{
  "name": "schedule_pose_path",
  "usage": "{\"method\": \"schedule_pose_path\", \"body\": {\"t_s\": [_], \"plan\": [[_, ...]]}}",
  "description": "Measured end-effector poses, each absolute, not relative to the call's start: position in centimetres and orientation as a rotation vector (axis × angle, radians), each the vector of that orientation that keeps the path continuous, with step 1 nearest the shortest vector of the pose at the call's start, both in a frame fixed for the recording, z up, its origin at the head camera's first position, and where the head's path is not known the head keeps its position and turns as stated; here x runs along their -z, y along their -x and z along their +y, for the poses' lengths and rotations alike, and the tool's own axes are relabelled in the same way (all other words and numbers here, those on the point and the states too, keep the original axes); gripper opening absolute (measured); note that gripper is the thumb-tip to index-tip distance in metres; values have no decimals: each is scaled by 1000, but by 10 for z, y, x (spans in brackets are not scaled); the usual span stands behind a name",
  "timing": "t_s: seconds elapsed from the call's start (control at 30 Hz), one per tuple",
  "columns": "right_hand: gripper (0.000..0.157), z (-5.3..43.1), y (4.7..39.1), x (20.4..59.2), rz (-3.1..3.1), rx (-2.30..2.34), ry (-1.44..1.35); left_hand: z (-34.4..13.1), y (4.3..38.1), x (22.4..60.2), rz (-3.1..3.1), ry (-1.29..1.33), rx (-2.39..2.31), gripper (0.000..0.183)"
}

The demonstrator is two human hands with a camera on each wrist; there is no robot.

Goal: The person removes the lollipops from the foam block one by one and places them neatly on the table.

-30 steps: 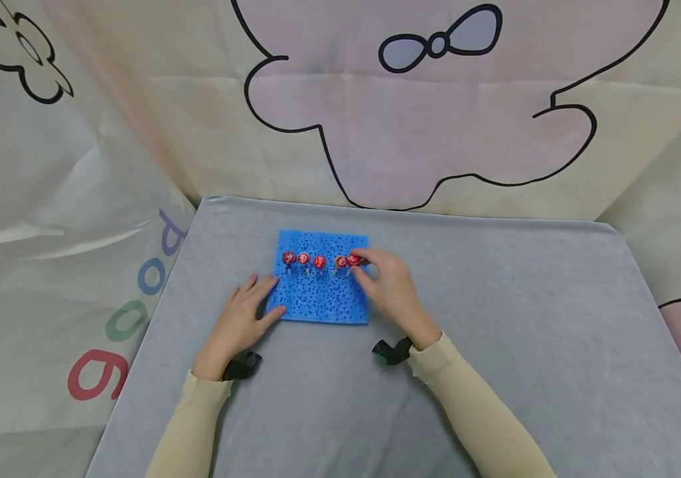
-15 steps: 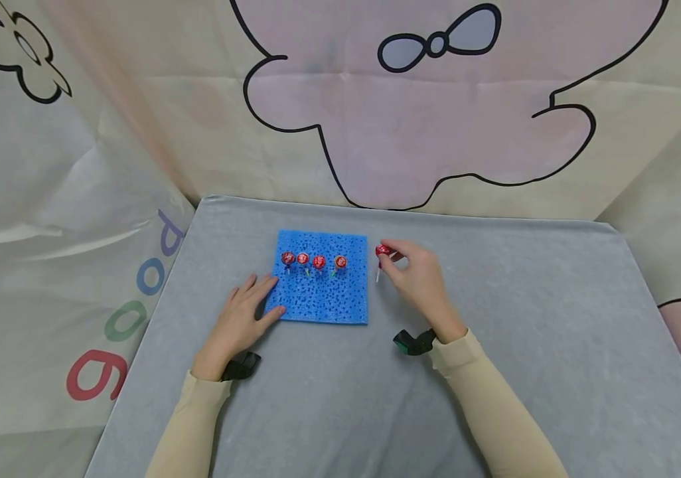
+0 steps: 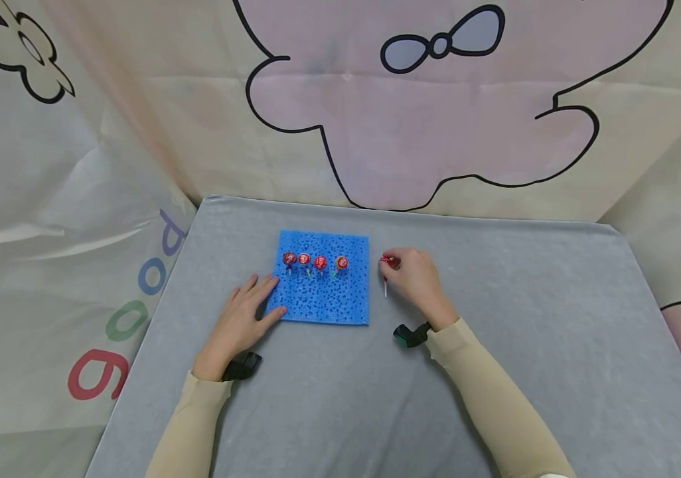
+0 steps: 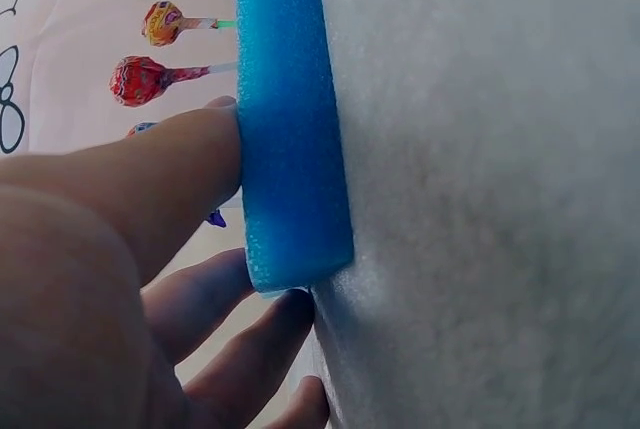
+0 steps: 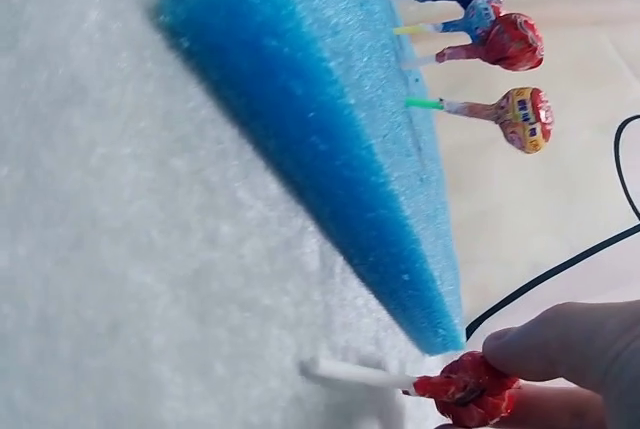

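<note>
A blue foam block lies flat on the table. Several wrapped lollipops stand upright in it in a row; the rightmost has a yellow-and-red wrapper and a green stick. My left hand rests at the block's left side. Its thumb lies on the top face, and its fairly straight fingers touch the edge. Just right of the block, my right hand pinches a red lollipop by its wrapped head. The white stick points down at the cloth; whether its tip touches, I cannot tell.
Grey cloth covers the table. A printed curtain stands behind the far edge, and another hangs along the left. A black wrist camera is strapped at the right wrist, another at the left.
My right hand has drawn the red lollipop out of the block's right end, carried it right past the edge, then brought it lower and nearer. The left hand has stayed put.
</note>
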State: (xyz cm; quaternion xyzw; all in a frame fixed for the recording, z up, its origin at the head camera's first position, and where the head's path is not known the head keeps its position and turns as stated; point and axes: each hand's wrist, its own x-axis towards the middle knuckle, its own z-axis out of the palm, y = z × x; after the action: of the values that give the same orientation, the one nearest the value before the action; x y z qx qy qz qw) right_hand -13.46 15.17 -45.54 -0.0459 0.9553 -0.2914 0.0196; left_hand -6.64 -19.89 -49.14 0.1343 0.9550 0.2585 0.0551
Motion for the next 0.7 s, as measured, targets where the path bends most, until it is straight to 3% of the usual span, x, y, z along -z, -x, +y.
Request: {"method": "schedule_pose_path", "body": {"t_s": [0.5,0.7], "plan": [[26,155,138,468,2950,855,127,-199,67,492,2884,-390,-777,74],[33,155,137,465,2990,857,120,-199,67,492,2877,-387,-787,73]]}}
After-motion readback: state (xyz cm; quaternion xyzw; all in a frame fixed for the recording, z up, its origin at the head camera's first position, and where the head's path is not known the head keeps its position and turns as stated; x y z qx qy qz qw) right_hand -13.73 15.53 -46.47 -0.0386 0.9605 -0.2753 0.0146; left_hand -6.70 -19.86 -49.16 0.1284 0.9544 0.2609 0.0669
